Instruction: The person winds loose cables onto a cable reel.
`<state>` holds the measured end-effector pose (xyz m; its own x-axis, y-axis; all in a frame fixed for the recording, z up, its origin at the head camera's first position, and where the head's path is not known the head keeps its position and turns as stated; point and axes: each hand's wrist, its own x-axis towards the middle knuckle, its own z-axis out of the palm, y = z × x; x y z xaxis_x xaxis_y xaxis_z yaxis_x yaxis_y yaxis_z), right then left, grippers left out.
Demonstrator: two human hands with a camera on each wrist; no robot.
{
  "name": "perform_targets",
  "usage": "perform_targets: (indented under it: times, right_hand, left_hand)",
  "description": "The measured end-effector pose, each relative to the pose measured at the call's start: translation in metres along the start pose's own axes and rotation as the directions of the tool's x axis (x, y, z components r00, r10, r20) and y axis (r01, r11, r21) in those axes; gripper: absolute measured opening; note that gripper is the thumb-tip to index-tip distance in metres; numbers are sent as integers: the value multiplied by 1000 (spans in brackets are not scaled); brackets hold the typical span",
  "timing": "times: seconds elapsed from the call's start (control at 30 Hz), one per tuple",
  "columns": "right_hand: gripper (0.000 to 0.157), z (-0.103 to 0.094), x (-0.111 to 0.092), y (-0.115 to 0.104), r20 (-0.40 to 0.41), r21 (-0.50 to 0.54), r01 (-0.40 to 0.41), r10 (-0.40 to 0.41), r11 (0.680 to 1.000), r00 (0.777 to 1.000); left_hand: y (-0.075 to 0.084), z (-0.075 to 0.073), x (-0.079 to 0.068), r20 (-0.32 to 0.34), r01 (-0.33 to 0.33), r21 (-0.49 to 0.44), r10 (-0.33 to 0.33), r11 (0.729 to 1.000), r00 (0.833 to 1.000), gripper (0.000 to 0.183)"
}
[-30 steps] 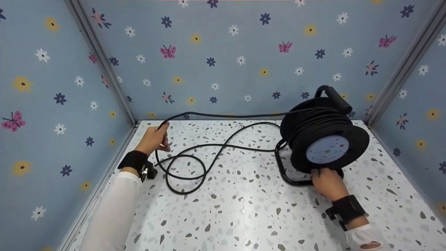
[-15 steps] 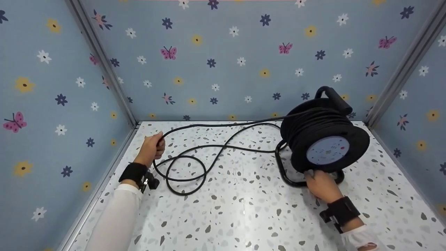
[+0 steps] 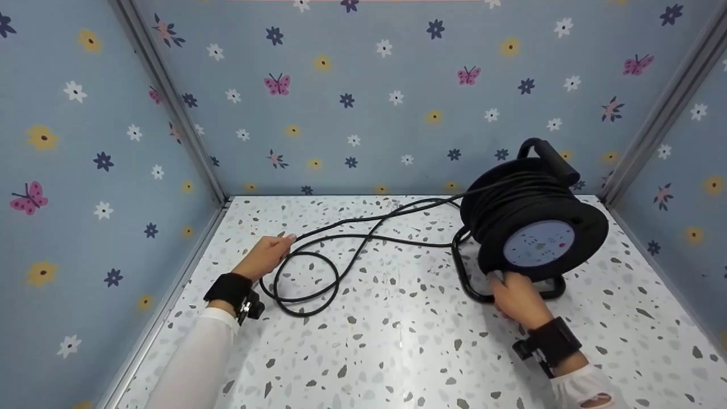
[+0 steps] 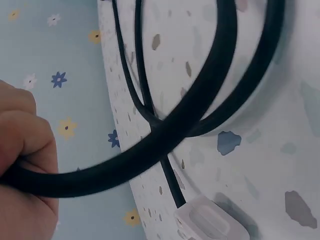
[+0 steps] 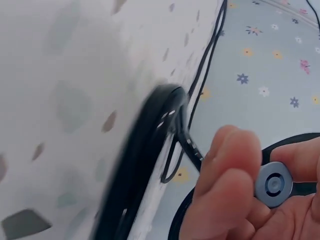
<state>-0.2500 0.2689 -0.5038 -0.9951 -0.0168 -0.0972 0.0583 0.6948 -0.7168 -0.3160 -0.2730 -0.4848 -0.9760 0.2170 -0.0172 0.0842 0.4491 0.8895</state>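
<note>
A black cable reel (image 3: 588, 227) with a pale round socket face (image 3: 538, 243) stands at the right on a tubular frame (image 3: 463, 275). My right hand (image 3: 518, 298) is at the bottom of its front disc; in the right wrist view my fingers hold a grey round knob (image 5: 274, 184). At the left, my left hand (image 3: 264, 258) grips the black cable (image 3: 369, 218), which runs from there up to the wound drum. Close up, the left wrist view has the cable coming out of my curled fingers (image 4: 27, 140).
Loose cable lies in a loop (image 3: 336, 271) on the speckled white tabletop (image 3: 397, 341). A white fitting (image 4: 210, 220) sits on a cable end in the left wrist view. Flower-patterned walls (image 3: 363, 113) enclose the back and sides.
My left hand has come down and to the right, and the cable span it holds has dropped lower. My right hand has shifted left under the reel's disc, which has turned slightly.
</note>
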Motion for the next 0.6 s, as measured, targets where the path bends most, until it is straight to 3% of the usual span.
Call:
perform_targets:
  times: [0.17,0.3,0.6]
  right_hand:
    - [57,1,-1,-12,-26,25,41,-40,999,999]
    - [57,1,-2,-20,-51,48,68,-65,997,997]
    - [57,0,-6,-32,-105,117,72,-60,990,993]
  left_hand:
    - [5,10,0,47,-83,135,77,987,996,56]
    - [11,17,1,101,-98,159,82,982,991,57]
    - [20,33,5,133,-115,241,85,964,987,58]
